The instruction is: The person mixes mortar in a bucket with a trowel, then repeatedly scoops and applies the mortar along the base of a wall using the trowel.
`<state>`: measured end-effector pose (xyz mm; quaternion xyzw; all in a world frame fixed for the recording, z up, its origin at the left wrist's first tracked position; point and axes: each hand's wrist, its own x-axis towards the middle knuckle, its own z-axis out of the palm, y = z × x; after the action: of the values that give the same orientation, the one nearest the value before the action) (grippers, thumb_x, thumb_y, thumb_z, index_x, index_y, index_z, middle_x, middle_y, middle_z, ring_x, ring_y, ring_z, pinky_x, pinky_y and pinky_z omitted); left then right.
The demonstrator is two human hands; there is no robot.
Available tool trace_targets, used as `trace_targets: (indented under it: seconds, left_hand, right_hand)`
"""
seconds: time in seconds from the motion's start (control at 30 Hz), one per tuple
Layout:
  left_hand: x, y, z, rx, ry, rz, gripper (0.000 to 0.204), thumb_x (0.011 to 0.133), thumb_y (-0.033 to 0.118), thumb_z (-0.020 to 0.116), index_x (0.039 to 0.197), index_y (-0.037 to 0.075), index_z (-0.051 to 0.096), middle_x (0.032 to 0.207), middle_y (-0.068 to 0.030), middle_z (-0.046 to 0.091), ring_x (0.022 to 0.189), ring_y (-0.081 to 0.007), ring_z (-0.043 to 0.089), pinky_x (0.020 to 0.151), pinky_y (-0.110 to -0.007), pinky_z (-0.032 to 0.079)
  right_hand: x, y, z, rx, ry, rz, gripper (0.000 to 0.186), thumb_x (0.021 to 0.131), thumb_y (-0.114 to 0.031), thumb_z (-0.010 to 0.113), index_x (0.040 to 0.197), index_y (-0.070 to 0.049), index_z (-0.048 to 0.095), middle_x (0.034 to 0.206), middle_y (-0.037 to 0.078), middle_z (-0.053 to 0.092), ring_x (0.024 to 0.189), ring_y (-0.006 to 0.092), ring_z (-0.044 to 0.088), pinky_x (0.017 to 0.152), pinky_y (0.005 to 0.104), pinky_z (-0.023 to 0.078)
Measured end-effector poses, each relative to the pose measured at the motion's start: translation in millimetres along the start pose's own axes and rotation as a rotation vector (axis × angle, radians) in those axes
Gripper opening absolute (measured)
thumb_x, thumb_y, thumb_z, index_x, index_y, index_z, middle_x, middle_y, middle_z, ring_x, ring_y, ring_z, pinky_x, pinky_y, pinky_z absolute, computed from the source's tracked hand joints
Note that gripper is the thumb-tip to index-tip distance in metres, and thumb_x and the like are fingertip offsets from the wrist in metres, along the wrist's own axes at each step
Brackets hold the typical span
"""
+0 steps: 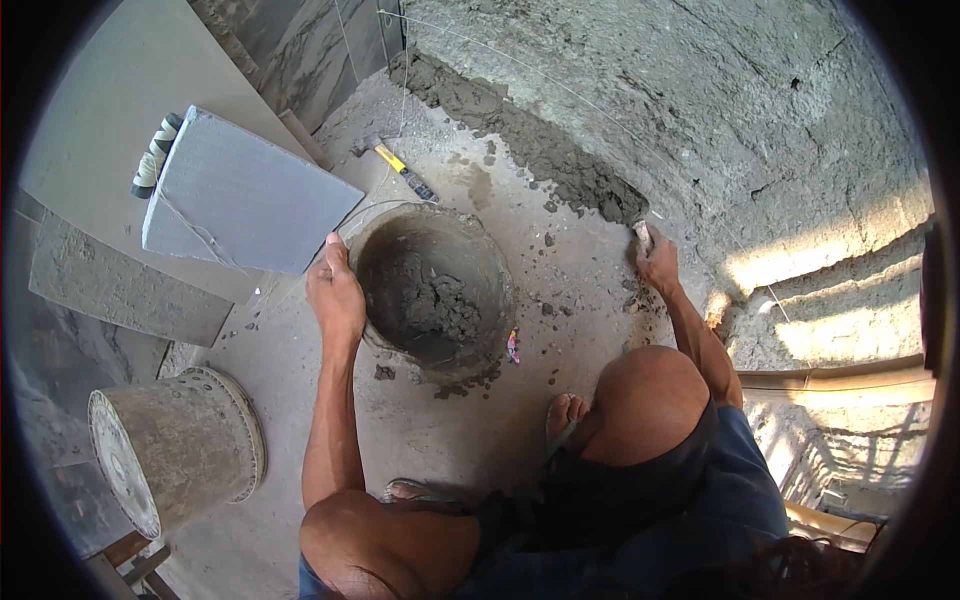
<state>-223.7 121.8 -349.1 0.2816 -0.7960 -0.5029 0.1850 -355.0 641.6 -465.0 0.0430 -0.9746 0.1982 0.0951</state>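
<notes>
My left hand is closed on the thin wire handle of a round, cement-crusted bucket, at its left side. Lumpy grey mortar lies inside the bucket. My right hand grips the pale handle of a trowel, whose blade is hidden at the end of a band of wet mortar along the foot of the rough wall. A hammer with a yellow-and-black handle lies above the bucket. A pale grey tile is just up and left of my left hand.
A roll of cord sits by the tile, above larger boards. An upside-down or tipped bucket is at lower left. Strings run beside the wall. A small coloured scrap lies near my foot. A wooden plank is at right.
</notes>
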Motion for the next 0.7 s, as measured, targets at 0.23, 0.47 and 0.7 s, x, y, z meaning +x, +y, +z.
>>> trace_targets:
  seconds: [0.23, 0.47, 0.7]
  left_hand:
    - [-1, -1, -9, 0.075, -0.008, 0.009, 0.060, 0.106, 0.042, 0.043, 0.063, -0.001, 0.037, 0.058, -0.0060, 0.033, 0.059, -0.0181, 0.031, 0.056, -0.041, 0.029]
    - [0, -8, 0, 0.034, -0.008, 0.005, 0.063, 0.105, 0.043, 0.043, 0.062, -0.002, 0.038, 0.056, -0.0078, 0.032, 0.057, -0.0192, 0.032, 0.056, -0.043, 0.030]
    - [3, -10, -17, 0.068, 0.030, -0.019, 0.063, 0.104, 0.042, 0.043, 0.063, -0.006, 0.043, 0.055, -0.0155, 0.040, 0.056, -0.0252, 0.036, 0.059, -0.047, 0.034]
  right_hand:
    - [-32, -5, -20, -0.014, 0.152, -0.053, 0.041, 0.085, -0.019, 0.062, 0.123, -0.006, 0.059, 0.088, 0.026, 0.067, 0.085, 0.0451, 0.065, 0.074, 0.0495, 0.051]
    - [-69, 73, -18, -0.105, 0.098, 0.076, 0.041, 0.088, -0.020, 0.058, 0.126, -0.005, 0.056, 0.066, 0.018, 0.057, 0.060, 0.0323, 0.059, 0.060, 0.0431, 0.047]
    - [-89, 66, -59, -0.340, -0.146, 0.160, 0.033, 0.091, -0.023, 0.055, 0.117, -0.003, 0.055, 0.088, 0.027, 0.067, 0.086, 0.0492, 0.065, 0.070, 0.0539, 0.050]
